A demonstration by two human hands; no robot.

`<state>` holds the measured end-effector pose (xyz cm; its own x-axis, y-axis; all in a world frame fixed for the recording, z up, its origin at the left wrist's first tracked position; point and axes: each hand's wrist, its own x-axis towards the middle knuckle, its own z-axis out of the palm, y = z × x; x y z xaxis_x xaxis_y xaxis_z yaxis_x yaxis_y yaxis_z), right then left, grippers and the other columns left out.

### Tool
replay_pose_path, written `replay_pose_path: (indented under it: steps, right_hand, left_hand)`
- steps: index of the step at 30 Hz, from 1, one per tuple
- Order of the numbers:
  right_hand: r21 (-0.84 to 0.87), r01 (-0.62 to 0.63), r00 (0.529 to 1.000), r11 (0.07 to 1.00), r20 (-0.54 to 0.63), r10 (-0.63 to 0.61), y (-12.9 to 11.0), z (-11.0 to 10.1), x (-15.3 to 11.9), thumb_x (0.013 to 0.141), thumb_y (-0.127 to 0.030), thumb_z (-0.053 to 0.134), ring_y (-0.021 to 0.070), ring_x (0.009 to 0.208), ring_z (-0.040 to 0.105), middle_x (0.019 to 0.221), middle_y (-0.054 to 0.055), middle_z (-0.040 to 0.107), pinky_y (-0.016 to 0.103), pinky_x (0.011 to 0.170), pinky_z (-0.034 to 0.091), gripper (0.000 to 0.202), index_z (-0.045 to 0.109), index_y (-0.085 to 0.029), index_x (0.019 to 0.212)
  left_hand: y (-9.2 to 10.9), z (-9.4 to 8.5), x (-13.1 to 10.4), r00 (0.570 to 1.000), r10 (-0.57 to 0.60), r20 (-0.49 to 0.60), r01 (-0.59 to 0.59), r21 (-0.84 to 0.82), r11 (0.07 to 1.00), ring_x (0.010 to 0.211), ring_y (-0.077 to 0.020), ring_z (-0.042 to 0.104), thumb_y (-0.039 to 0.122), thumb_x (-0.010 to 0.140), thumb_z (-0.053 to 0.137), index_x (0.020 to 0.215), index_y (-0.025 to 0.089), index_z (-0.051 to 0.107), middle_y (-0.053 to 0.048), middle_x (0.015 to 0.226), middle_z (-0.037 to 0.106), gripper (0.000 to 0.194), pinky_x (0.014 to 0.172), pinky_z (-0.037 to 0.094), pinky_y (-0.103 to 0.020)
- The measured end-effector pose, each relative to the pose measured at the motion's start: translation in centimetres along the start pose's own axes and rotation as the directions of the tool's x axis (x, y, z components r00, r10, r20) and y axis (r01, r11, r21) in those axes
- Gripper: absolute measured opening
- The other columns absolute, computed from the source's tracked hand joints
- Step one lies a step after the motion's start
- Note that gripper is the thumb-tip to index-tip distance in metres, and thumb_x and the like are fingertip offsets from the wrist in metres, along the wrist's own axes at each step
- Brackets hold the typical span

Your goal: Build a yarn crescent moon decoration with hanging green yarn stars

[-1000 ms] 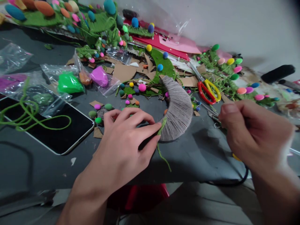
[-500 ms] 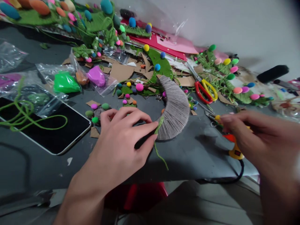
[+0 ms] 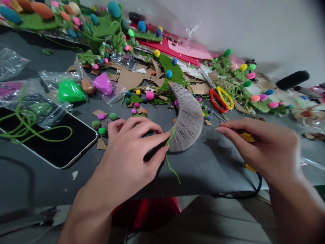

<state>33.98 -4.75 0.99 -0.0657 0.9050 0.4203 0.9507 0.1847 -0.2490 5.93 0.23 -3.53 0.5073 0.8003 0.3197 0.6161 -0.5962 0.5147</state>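
Observation:
A crescent wrapped in grey yarn (image 3: 188,118) rests on the dark table in front of me. At its lower tip, my left hand (image 3: 137,149) pinches a short piece of green yarn (image 3: 171,135) against the wrapping, and a loose tail hangs down toward the table edge. To the right and apart from the crescent, my right hand (image 3: 261,145) has thumb and forefinger pressed together. Whatever lies between those fingertips is too small to make out. Behind this hand, a yellow glue gun (image 3: 251,167) with a black cord is mostly hidden.
Red-and-yellow-handled scissors (image 3: 220,98) lie beyond the crescent, among cardboard scraps (image 3: 130,79). A phone (image 3: 63,142) with loose green yarn over it is at left, near bagged green clay (image 3: 71,90). Small coloured balls (image 3: 149,95) and green yarn-covered pieces (image 3: 172,67) crowd the back.
My right hand has moved left, away from the glue gun's front end and closer to the crescent. The left hand keeps its pinch on the green yarn.

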Motion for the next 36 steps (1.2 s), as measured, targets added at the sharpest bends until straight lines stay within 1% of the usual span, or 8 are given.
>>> replay_pose_path:
  steps: [3,8,11,15,21,26,32,36]
  right_hand:
    - [0.048,-0.082,0.997,0.995,0.002,0.082,0.3,-0.2,-0.1,0.086,-0.025,0.075,0.0137,0.066,0.072,0.08,0.0,0.08,0.022,0.064,0.054,0.013,0.081,-0.024,0.098]
    - [-0.016,-0.017,1.0,1.0,-0.018,0.017,0.1,-0.8,0.2,0.073,-0.035,0.088,0.0068,0.043,0.045,0.051,-0.005,0.061,0.024,0.044,0.034,0.027,0.069,-0.019,0.061]
    - [0.019,0.01,0.999,1.0,-0.036,-0.01,0.2,-0.8,0.1,0.077,-0.025,0.084,0.0132,0.063,0.067,0.076,0.0,0.077,0.024,0.06,0.05,0.008,0.078,-0.021,0.081]
    - [0.07,-0.036,0.999,0.997,-0.014,0.037,0.7,-0.6,-0.3,0.085,-0.018,0.073,0.021,0.095,0.078,0.106,0.004,0.081,0.029,0.087,0.059,0.028,0.08,-0.024,0.112]
    - [-0.144,0.072,0.984,0.987,0.174,-0.046,1.0,0.6,0.4,0.086,-0.033,0.077,0.017,0.059,0.073,0.077,0.002,0.081,0.025,0.058,0.051,0.038,0.075,-0.022,0.122]
    - [-0.169,0.184,0.948,0.968,0.292,-0.13,1.5,1.8,1.5,0.094,-0.029,0.065,0.0187,0.068,0.072,0.083,0.0,0.078,0.028,0.058,0.048,0.017,0.078,-0.027,0.105]
    - [-0.128,-0.045,0.997,0.991,-0.071,0.036,0.8,0.3,1.2,0.087,-0.024,0.073,0.0172,0.074,0.073,0.089,0.005,0.08,0.027,0.066,0.052,0.014,0.079,-0.02,0.099]
    - [-0.02,-0.297,0.915,0.955,-0.29,0.279,0.2,-0.9,0.5,0.085,-0.035,0.076,0.0137,0.055,0.066,0.068,0.0,0.074,0.024,0.049,0.046,0.016,0.081,-0.022,0.094]
  left_hand:
    - [0.1,0.0,-0.1,1.0,-0.002,0.012,0.002,0.0,1.0,0.111,-0.0297,0.063,0.029,0.094,0.063,0.104,0.035,0.078,-0.001,0.113,0.076,0.019,0.091,0.034,-0.054]
    - [0.0,0.0,0.0,1.0,0.003,0.01,-0.003,-0.001,1.0,0.11,-0.0292,0.063,0.029,0.094,0.063,0.105,0.034,0.078,-0.002,0.113,0.076,0.019,0.092,0.034,-0.054]
    - [-0.1,0.0,0.0,1.0,0.004,0.015,-0.004,-0.003,1.0,0.11,-0.0292,0.063,0.029,0.093,0.063,0.106,0.033,0.078,-0.002,0.113,0.076,0.019,0.092,0.034,-0.054]
    - [-0.1,0.0,0.0,1.0,0.015,0.019,-0.015,-0.003,1.0,0.11,-0.03,0.063,0.028,0.093,0.063,0.106,0.033,0.077,-0.003,0.112,0.076,0.02,0.09,0.034,-0.054]
    - [0.0,-0.1,0.1,1.0,0.012,0.018,-0.012,-0.001,1.0,0.11,-0.0301,0.064,0.028,0.094,0.062,0.105,0.033,0.077,-0.002,0.112,0.076,0.02,0.09,0.034,-0.054]
    - [-0.1,-0.1,0.1,1.0,0.017,0.021,-0.017,-0.001,1.0,0.11,-0.0297,0.063,0.028,0.094,0.062,0.107,0.033,0.076,-0.003,0.114,0.076,0.02,0.09,0.033,-0.053]
    - [-0.1,-0.1,0.0,0.999,0.014,0.029,-0.014,-0.007,1.0,0.11,-0.0293,0.064,0.029,0.095,0.061,0.106,0.033,0.077,-0.002,0.112,0.075,0.02,0.089,0.032,-0.052]
    - [-0.1,0.0,0.0,0.999,0.004,0.039,-0.003,-0.008,1.0,0.112,-0.0294,0.063,0.029,0.094,0.062,0.107,0.033,0.077,-0.001,0.113,0.075,0.02,0.09,0.032,-0.052]
